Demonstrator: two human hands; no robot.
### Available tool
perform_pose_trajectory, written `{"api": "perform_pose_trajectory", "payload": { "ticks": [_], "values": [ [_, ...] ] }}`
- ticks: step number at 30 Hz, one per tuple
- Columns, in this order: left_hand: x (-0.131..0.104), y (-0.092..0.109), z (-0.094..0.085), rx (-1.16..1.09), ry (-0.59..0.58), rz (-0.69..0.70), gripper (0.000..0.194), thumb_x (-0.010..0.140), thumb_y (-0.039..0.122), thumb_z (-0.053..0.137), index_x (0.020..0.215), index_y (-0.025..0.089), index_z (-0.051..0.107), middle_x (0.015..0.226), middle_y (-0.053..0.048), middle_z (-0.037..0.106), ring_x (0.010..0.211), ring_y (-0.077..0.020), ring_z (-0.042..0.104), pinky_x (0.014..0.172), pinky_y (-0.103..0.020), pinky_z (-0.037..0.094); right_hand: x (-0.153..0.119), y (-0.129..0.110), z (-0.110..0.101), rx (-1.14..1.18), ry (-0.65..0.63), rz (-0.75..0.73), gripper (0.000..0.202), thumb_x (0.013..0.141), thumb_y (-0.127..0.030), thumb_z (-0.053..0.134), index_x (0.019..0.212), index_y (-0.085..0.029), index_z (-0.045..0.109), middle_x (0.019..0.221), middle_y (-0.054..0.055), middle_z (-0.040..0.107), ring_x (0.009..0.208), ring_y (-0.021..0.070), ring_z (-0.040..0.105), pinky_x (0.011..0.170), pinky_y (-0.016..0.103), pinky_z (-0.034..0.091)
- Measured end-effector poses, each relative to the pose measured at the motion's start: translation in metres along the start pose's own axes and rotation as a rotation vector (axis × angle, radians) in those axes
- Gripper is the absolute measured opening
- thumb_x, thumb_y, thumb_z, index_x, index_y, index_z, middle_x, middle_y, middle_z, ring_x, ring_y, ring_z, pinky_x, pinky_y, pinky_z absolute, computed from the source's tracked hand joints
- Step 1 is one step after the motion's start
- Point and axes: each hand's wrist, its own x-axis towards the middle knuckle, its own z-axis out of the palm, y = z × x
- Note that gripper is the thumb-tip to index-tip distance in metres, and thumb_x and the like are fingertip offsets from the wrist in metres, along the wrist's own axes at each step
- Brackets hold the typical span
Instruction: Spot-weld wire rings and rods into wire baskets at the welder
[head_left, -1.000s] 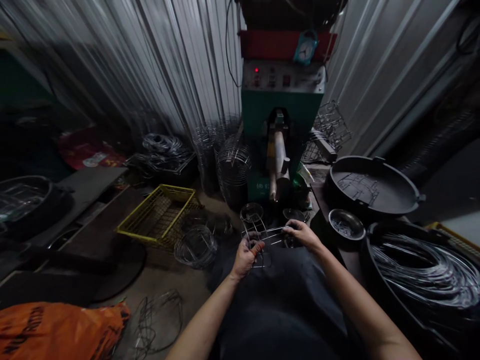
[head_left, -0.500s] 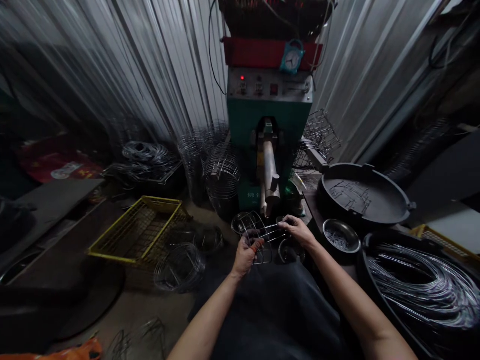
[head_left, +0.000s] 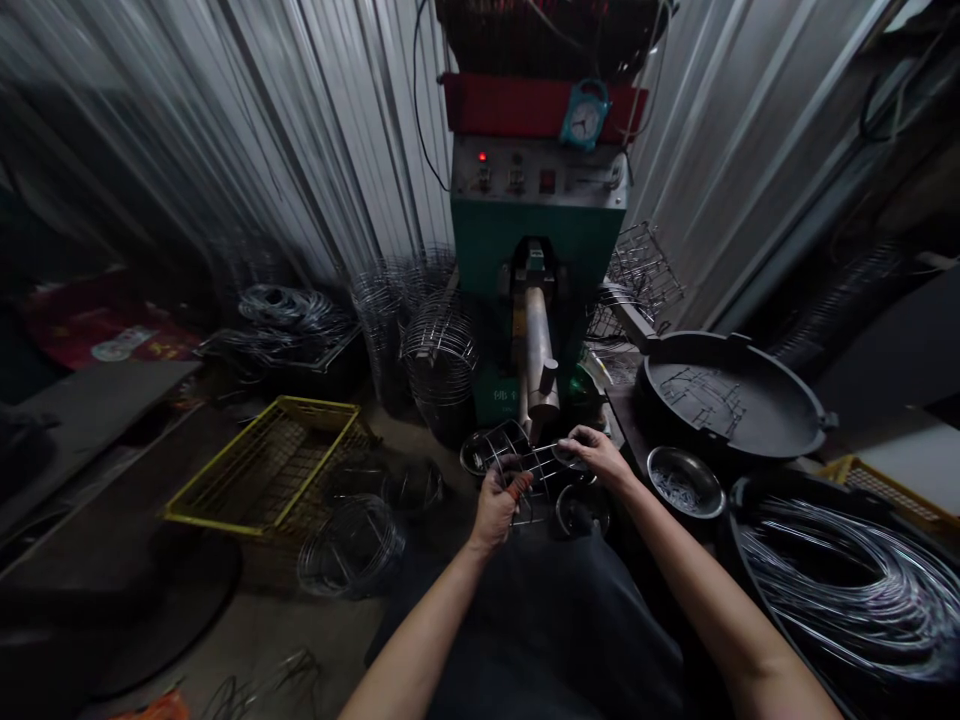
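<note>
Both hands grip one small wire frame (head_left: 536, 465) held in front of my lap. My left hand (head_left: 496, 505) clasps its near left side, with an orange cover on the thumb. My right hand (head_left: 596, 455) pinches its right end. The frame sits just below the metal arm (head_left: 534, 350) that sticks out of a green machine (head_left: 536, 240). The frame's far ring hangs over a small dark bowl (head_left: 474, 455) by the machine's foot.
A yellow wire crate (head_left: 266, 465) and round wire baskets (head_left: 349, 545) lie on the floor at left. At right are a black round tray (head_left: 731, 395), a small metal bowl (head_left: 684, 480) and a tub of coiled wire (head_left: 847, 585). Stacked wire cages (head_left: 439, 350) flank the machine.
The view has swung right and up, and the orange bag has left the lower left. Both hands have lifted the wire frame slightly toward the machine's arm.
</note>
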Motion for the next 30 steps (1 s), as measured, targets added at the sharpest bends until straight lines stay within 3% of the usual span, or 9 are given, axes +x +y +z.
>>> {"api": "perform_pose_trajectory", "payload": {
  "ticks": [13, 22, 27, 30],
  "values": [
    [0.010, 0.000, 0.002, -0.066, -0.020, -0.006, 0.041, 0.062, 0.032, 0.069, 0.095, 0.017, 0.049, 0.058, 0.005, 0.051, 0.043, -0.0043, 0.044, 0.032, -0.012, 0.023, 0.007, -0.004, 0.000, -0.004, 0.000, 0.017, 0.036, 0.059, -0.050, 0.064, 0.061, -0.018, 0.049, 0.057, -0.004, 0.050, 0.055, 0.0108, 0.045, 0.053, 0.022, 0.036],
    [0.011, -0.002, -0.001, -0.083, -0.051, -0.028, 0.045, 0.062, 0.036, 0.070, 0.097, 0.017, 0.049, 0.057, 0.006, 0.052, 0.037, -0.0023, 0.038, 0.032, -0.014, 0.022, 0.009, -0.006, -0.001, -0.098, -0.008, -0.007, 0.034, 0.063, -0.050, 0.060, 0.059, -0.018, 0.049, 0.057, -0.003, 0.051, 0.054, 0.0113, 0.045, 0.052, 0.023, 0.035],
    [0.010, 0.004, -0.002, -0.054, -0.069, -0.056, 0.044, 0.060, 0.037, 0.070, 0.094, 0.016, 0.052, 0.056, 0.004, 0.054, 0.042, -0.0052, 0.045, 0.036, -0.015, 0.027, -0.001, 0.006, -0.018, -0.394, 0.134, -0.113, 0.030, 0.064, -0.048, 0.061, 0.080, -0.022, 0.057, 0.065, -0.001, 0.056, 0.065, 0.0166, 0.051, 0.063, 0.028, 0.038],
    [0.008, 0.007, 0.000, -0.069, -0.063, -0.058, 0.039, 0.061, 0.036, 0.070, 0.090, 0.015, 0.054, 0.055, 0.003, 0.054, 0.045, -0.0058, 0.047, 0.039, -0.015, 0.028, -0.012, 0.011, -0.030, -0.333, 0.236, -0.108, 0.041, 0.061, -0.047, 0.063, 0.094, -0.023, 0.056, 0.080, 0.002, 0.059, 0.077, 0.0197, 0.053, 0.071, 0.031, 0.040]
  ]
}}
